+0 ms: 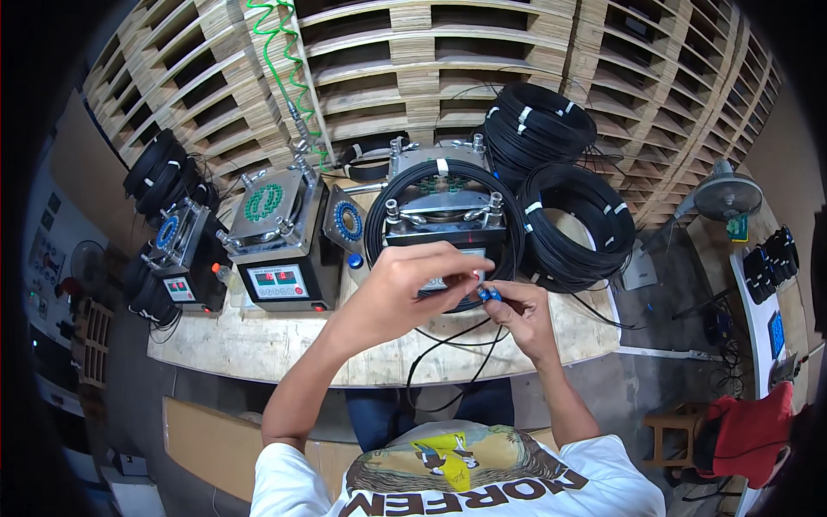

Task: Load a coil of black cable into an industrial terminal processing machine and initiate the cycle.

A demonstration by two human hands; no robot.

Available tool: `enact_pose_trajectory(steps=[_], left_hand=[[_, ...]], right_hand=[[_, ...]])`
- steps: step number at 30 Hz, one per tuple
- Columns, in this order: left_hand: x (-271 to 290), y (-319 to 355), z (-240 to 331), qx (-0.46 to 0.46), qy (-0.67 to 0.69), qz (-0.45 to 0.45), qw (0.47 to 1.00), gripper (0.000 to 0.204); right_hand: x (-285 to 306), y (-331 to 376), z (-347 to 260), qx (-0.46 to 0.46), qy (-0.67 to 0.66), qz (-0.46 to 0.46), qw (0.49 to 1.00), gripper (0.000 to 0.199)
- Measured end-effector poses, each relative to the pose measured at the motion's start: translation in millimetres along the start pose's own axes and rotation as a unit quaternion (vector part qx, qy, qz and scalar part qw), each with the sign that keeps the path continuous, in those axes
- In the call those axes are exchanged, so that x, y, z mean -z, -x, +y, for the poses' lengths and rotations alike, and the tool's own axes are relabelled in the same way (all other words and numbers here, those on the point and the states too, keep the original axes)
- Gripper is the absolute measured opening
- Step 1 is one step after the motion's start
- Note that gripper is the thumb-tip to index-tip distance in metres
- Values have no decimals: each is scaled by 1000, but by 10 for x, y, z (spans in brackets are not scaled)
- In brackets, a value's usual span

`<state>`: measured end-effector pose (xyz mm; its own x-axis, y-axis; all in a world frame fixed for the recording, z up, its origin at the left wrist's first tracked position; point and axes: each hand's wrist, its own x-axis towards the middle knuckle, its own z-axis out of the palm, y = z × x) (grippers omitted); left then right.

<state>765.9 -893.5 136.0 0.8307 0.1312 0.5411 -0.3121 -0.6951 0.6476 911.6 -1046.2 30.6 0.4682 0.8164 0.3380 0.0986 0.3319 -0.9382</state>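
My right hand (527, 317) pinches a small blue connector (490, 294) between thumb and fingertips, above the front part of the table. Just left of it, my left hand (405, 289) is closed, its fingertips pressed together close to the connector. A tiny pale tip shows at those fingertips, too small to name. Thin black cable (413, 362) loops down below my hands past the table's front edge. Behind them, a coil of black cable (376, 215) with white ties leans against a metal-topped machine (444, 226), partly hidden by my left hand.
More cable coils (575, 226) are stacked at the right of the wooden table (362, 366). To the left stand a box-shaped machine (280, 276) with a display and a smaller one (181, 280). A green coiled hose (274, 52) hangs behind. A fan (726, 194) stands far right.
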Motion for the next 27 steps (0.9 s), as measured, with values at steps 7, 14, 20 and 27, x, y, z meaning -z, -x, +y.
enact_pose_trajectory(steps=[7,14,20,27], left_hand=[[34,-65,25,-22,-93,-111,989,19],[-8,-95,129,4,-191,-152,970,10],[115,-201,165,49,-91,90,991,9],[55,145,-77,113,51,105,987,13]], right_hand=[[97,-13,-36,-36,42,-52,997,25],[24,-38,-16,-15,37,-64,997,24],[61,50,124,-50,17,12,999,28],[-4,-66,48,-39,17,10,999,22]])
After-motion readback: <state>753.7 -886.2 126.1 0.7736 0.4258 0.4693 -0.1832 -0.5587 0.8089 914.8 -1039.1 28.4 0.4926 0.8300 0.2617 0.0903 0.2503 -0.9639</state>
